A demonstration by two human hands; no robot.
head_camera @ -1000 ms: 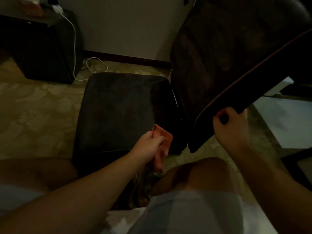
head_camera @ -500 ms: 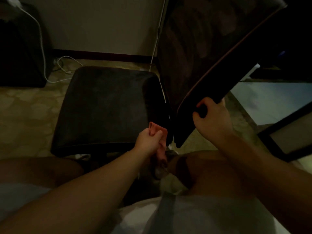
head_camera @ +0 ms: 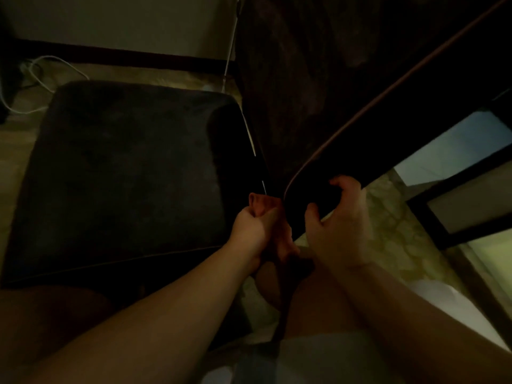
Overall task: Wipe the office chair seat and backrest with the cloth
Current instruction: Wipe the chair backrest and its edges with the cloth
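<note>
We see the left hand (head_camera: 253,227) clenched around the reddish cloth (head_camera: 261,202), bunched above its fingers beside the seat (head_camera: 133,173). The right hand (head_camera: 339,220) grasps the backrest (head_camera: 318,92) lower edge, fingers curled.

Dark, matt, velvety-looking upholstery on the seat (head_camera: 133,173), faintly mottled. Same napped fabric on the backrest (head_camera: 318,87) right of the seat, edged with smooth brownish piping. Soft reddish cloth (head_camera: 261,203), crumpled, at the seat's right corner. Glossy, marbled floor (head_camera: 388,231) beyond, perhaps polished stone.
</note>
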